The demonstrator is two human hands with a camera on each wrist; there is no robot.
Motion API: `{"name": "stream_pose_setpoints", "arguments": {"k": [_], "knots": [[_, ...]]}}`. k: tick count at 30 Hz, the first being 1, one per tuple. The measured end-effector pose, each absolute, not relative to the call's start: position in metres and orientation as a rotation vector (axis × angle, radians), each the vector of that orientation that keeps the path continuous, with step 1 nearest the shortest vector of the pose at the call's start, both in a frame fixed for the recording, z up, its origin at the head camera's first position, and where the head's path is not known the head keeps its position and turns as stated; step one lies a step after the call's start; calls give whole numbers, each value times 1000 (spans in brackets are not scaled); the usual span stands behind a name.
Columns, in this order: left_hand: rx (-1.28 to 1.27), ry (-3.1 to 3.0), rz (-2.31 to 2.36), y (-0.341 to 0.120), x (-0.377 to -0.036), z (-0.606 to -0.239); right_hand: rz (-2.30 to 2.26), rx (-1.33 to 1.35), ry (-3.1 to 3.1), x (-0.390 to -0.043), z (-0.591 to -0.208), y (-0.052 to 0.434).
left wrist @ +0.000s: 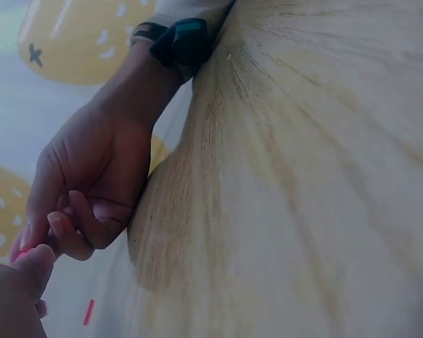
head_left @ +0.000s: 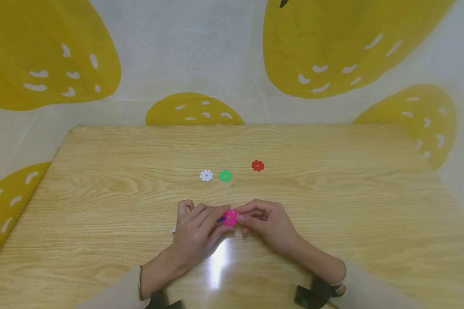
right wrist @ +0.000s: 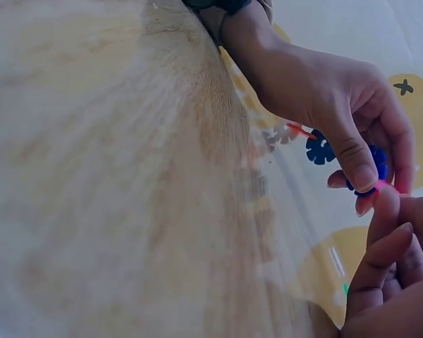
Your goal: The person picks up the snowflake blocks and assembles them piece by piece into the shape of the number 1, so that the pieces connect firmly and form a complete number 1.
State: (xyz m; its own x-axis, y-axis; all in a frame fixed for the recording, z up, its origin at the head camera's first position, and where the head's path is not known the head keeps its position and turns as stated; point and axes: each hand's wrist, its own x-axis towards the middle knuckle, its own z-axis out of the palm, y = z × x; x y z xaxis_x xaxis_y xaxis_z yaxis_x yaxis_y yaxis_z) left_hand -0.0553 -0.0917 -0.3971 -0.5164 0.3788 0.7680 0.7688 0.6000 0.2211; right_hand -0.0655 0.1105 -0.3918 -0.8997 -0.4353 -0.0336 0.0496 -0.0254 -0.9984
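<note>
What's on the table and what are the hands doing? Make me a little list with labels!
table: wooden
left hand: pinches blue disc, with more discs joined to it
right hand: pinches pink disc
hands: meet near the table's middle, pink and blue discs pressed together
loose discs: white disc beside green disc, red disc apart to their right
backdrop: pale cloth with yellow shapes

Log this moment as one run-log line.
left hand: grips blue notched plastic disc | right hand: pinches pink notched plastic disc | discs meet above wooden table
</note>
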Motion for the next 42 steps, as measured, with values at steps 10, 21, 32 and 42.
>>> {"name": "stream_pose_setpoints", "arguments": {"k": [10, 21, 32, 42], "knots": [[-897, -2149, -730, -92, -55, -397, -1922, -378, 2044, -72, -369, 113], [-906, -2124, -731, -90, -54, -401, -1760, -374, 2439, -110, -363, 130], [-922, -2121, -729, -91, -56, -400, -1628, -472, 2612, -136, -352, 134], [-924, -2132, -728, -91, -55, -401, -1549, -336, 2678, -162, -396, 148]]}}
